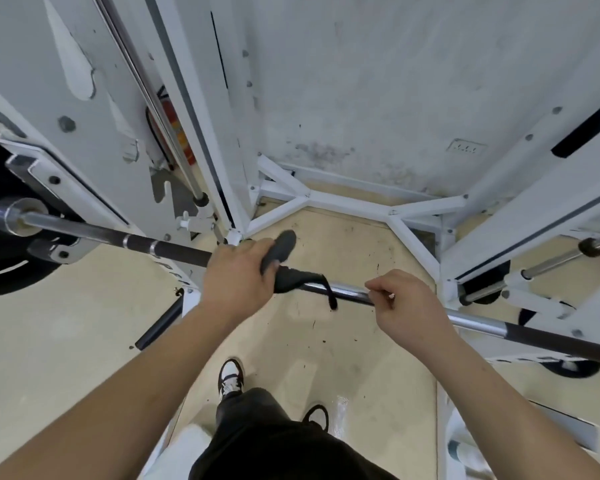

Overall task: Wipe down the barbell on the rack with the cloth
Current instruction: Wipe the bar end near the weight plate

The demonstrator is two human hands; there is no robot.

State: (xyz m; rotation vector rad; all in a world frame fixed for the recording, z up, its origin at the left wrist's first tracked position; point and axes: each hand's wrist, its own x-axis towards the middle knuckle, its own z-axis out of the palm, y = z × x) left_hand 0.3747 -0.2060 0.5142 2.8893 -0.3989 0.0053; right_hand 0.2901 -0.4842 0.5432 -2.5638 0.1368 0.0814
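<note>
The barbell (347, 292) runs from upper left to lower right across the white rack (194, 133), with chrome and dark knurled stretches. A dark grey cloth (284, 268) is wrapped over the bar near its middle, one end sticking up and a strip hanging down. My left hand (238, 277) grips the cloth around the bar. A short way to its right, my right hand (407, 303) curls its fingers round the bare chrome part of the bar.
A black weight plate (4, 268) sits on the bar's left end beside the rack upright. The white base frame (347, 202) crosses the beige floor ahead. A red fire extinguisher (175, 133) stands behind the left upright. My shoes (231, 377) are below.
</note>
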